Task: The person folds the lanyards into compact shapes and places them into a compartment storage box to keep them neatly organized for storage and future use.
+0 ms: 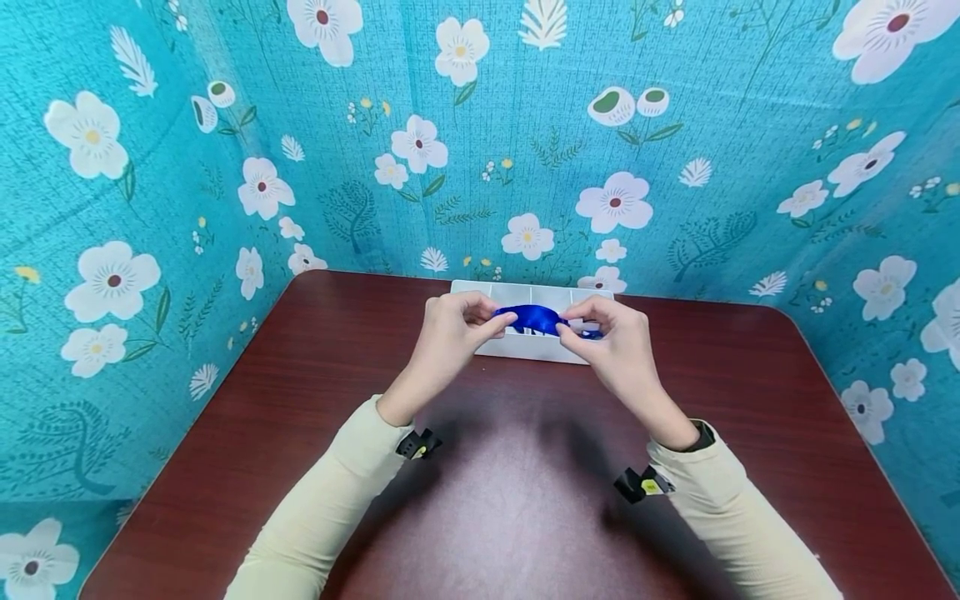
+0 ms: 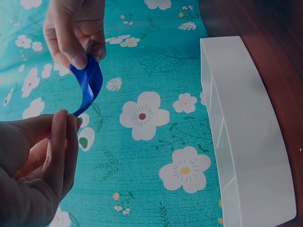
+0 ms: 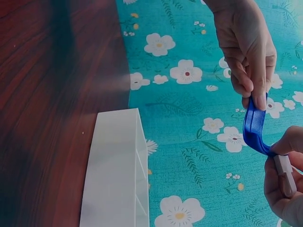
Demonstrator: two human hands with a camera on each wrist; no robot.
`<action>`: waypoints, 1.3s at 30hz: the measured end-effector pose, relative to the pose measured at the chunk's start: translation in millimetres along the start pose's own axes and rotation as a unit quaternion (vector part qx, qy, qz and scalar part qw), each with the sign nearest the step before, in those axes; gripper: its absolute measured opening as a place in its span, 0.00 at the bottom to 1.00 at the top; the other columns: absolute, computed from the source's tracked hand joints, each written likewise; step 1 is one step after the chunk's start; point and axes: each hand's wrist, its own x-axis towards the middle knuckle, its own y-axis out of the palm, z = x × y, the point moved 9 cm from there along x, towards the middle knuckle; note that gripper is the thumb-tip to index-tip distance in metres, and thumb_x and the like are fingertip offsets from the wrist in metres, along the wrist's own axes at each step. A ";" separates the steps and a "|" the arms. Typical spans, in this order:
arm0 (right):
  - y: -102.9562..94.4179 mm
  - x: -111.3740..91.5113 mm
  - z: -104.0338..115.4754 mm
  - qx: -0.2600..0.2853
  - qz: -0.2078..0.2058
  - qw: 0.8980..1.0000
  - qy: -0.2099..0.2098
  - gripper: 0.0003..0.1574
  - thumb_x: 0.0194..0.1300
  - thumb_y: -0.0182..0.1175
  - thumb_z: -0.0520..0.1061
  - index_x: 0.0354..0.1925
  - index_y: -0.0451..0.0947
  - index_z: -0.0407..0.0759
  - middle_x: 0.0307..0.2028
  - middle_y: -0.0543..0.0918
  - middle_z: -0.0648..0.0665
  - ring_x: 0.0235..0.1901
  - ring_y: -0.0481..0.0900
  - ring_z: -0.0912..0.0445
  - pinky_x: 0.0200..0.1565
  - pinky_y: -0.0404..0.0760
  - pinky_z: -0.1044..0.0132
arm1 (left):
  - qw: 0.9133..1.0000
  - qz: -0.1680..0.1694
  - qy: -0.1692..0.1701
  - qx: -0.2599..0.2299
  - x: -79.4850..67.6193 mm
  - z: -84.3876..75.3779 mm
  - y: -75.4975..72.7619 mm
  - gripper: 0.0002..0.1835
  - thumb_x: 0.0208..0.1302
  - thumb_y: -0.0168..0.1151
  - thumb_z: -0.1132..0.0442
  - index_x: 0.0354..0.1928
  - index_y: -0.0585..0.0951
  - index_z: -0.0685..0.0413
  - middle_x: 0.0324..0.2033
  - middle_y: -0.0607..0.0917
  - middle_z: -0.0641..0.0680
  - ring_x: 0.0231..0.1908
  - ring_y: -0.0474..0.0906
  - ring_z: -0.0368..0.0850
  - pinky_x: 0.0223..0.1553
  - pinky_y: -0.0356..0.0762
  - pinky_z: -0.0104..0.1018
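Note:
A blue lanyard (image 1: 532,318) of flat, shiny strap is stretched between both hands, in front of and above the white box in the head view. My left hand (image 1: 453,329) pinches one end between thumb and fingers. At the other end my right hand (image 1: 609,337) grips it the same way. In the right wrist view the strap lies in layers and sags between the hands. A pale plastic piece (image 3: 284,170) shows at the right hand's end, partly covered by the fingers. More blue strap shows beside the right fingers in the head view.
A white box (image 1: 525,346) with divided compartments stands at the far side of the dark red-brown table (image 1: 360,333), partly hidden by the hands. Behind the table hangs a turquoise flowered cloth (image 1: 495,150), which also runs along the left and right sides.

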 end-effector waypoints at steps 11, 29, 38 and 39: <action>5.2 1.0 3.6 0.015 0.006 1.000 0.004 0.10 0.54 0.71 0.27 0.36 0.86 0.32 0.35 0.87 0.41 0.36 0.88 0.50 0.34 0.83 0.70 | 1.000 -0.004 0.004 -0.015 -0.6 -4.0 4.9 0.07 0.60 0.73 0.62 0.31 0.86 0.59 0.23 0.88 0.50 0.23 0.84 0.34 0.25 0.80 0.31; 13.8 2.0 6.4 0.094 0.008 0.995 -0.003 0.09 0.55 0.71 0.27 0.37 0.85 0.31 0.36 0.87 0.38 0.37 0.85 0.62 0.38 0.82 0.71 | 0.999 0.015 0.010 -0.041 -2.1 -7.4 17.6 0.05 0.59 0.73 0.65 0.35 0.88 0.60 0.27 0.89 0.51 0.26 0.86 0.41 0.28 0.82 0.31; 18.4 3.1 7.4 0.110 0.008 0.994 -0.003 0.09 0.56 0.70 0.26 0.38 0.85 0.31 0.37 0.87 0.38 0.37 0.85 0.61 0.36 0.81 0.73 | 0.998 0.042 0.018 -0.042 -4.5 -12.0 26.3 0.10 0.61 0.71 0.69 0.44 0.88 0.63 0.35 0.89 0.55 0.33 0.87 0.43 0.40 0.84 0.36; 18.7 3.2 7.6 0.109 0.007 0.994 -0.003 0.09 0.56 0.69 0.26 0.38 0.85 0.30 0.37 0.87 0.37 0.37 0.85 0.61 0.36 0.80 0.74 | 0.998 0.044 0.018 -0.041 -4.5 -12.3 26.9 0.10 0.61 0.70 0.69 0.45 0.88 0.62 0.36 0.89 0.55 0.33 0.87 0.42 0.40 0.84 0.35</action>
